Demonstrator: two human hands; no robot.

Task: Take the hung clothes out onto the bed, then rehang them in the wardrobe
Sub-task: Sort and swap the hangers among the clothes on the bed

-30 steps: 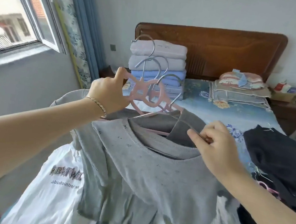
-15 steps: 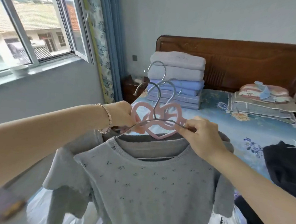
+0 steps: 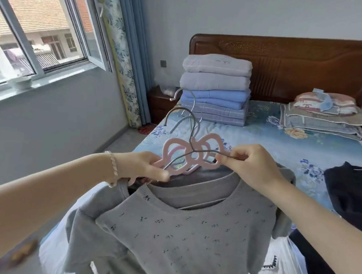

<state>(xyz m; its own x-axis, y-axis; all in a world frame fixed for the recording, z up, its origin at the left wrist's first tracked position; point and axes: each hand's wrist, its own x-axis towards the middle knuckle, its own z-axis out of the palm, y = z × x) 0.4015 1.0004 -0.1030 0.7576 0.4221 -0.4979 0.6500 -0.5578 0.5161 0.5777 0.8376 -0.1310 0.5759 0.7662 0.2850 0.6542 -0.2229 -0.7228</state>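
I hold a bunch of hangers up over the foot of the bed [image 3: 264, 136]. A grey speckled sweater [image 3: 188, 232] hangs in front on a thin grey wire hanger [image 3: 193, 152], with other grey tops behind it on pink bow-shaped hangers [image 3: 209, 149]. My left hand [image 3: 143, 168] grips the left ends of the hangers. My right hand [image 3: 250, 163] pinches the right arm of the wire hanger. Several metal hooks [image 3: 182, 112] stick up above the bunch.
White garments [image 3: 273, 273] lie on the bed under the sweater, and dark clothes [image 3: 355, 197] lie at the right. Folded blankets [image 3: 215, 89] stack by the wooden headboard [image 3: 293, 59], with pillows [image 3: 323, 115] to the right. A window [image 3: 37, 30] and curtain [image 3: 126, 54] stand at left.
The view has lifted and turned left. My right hand moved from the sweater's neckline up to the wire hanger's arm, and the sweater now hangs flat and squared.
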